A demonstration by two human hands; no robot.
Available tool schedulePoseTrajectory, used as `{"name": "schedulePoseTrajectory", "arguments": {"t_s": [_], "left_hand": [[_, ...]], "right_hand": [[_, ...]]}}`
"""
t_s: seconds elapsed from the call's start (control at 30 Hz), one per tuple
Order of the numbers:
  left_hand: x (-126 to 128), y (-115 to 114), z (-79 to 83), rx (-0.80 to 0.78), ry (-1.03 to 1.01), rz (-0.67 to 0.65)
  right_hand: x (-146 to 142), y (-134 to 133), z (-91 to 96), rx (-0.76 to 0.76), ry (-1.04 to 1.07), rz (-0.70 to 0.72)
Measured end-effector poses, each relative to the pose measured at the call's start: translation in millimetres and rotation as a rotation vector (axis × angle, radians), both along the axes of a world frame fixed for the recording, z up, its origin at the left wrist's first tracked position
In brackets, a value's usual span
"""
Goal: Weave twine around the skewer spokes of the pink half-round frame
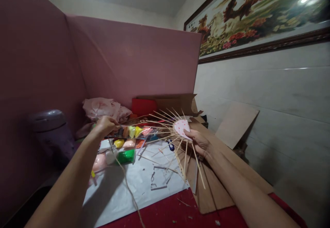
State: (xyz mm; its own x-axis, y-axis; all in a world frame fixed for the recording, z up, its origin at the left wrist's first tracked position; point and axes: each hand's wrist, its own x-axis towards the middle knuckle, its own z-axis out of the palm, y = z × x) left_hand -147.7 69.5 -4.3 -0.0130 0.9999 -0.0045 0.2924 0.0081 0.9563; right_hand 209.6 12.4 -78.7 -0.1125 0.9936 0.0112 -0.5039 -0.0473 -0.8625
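Observation:
My right hand (pixel 199 142) grips the edge of a round pad (pixel 181 127), white-pink with pink dots, thumb on its face. Thin wooden sticks (pixel 185 159) fan out from the pad like rays. At the left, above packets of coloured clay, my left hand (pixel 105 127) is closed on a length of twine (pixel 126 181). One part of the twine hangs down to the table's front edge, and a line seems to stretch from the fingers toward the pad. My left fingertips are small and partly hidden.
Clay packets, one of them green (pixel 126 156), lie on a white sheet (pixel 110 200). Brown cardboard (pixel 213 190) lies under my right arm. Transparent strips (pixel 159 188) and loose sticks are scattered mid-table. A lidded bottle (pixel 51 131) stands left, a pink plastic bag (pixel 104 109) behind.

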Motion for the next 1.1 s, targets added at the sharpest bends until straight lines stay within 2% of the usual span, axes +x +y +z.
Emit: {"name": "schedulePoseTrajectory", "arguments": {"t_s": [0.13,0.27,0.33,0.43,0.5,0.53,0.63,0.77,0.93,1.1], "left_hand": [[11,-13,9.9,0.022,0.196,-0.019],[30,-26,17.9,0.033,0.17,-0.157],[39,-30,18.6,0.023,0.125,-0.23],[51,-34,16.1,-0.012,0.037,-0.282],[59,-36,13.5,-0.059,-0.067,-0.34],[63,-37,12.1,-0.085,-0.119,-0.378],[74,-40,8.8,-0.151,-0.227,-0.5],[84,-44,5.1,-0.17,-0.295,-0.595],[88,-40,-2.4,-0.171,-0.314,-0.575],[94,-41,-4.9,-0.172,-0.26,-0.5]], "right_hand": [[-11,-1,-4.9,0.048,-0.102,0.011],[-13,5,-16.5,0.176,-0.425,-0.052],[-12,8,-20.7,0.262,-0.675,-0.162],[-12,5,-20.9,0.447,-1.056,-0.463],[-18,-2,-16.6,0.599,-1.197,-0.627],[-22,-6,-13.5,0.669,-1.22,-0.661],[-39,-20,-1.6,0.839,-1.175,-0.642],[-64,-33,15.6,0.982,-1.17,-0.549],[-86,-31,28.8,1.036,-1.28,-0.497],[-97,-23,28.2,1.045,-1.367,-0.483]]}}
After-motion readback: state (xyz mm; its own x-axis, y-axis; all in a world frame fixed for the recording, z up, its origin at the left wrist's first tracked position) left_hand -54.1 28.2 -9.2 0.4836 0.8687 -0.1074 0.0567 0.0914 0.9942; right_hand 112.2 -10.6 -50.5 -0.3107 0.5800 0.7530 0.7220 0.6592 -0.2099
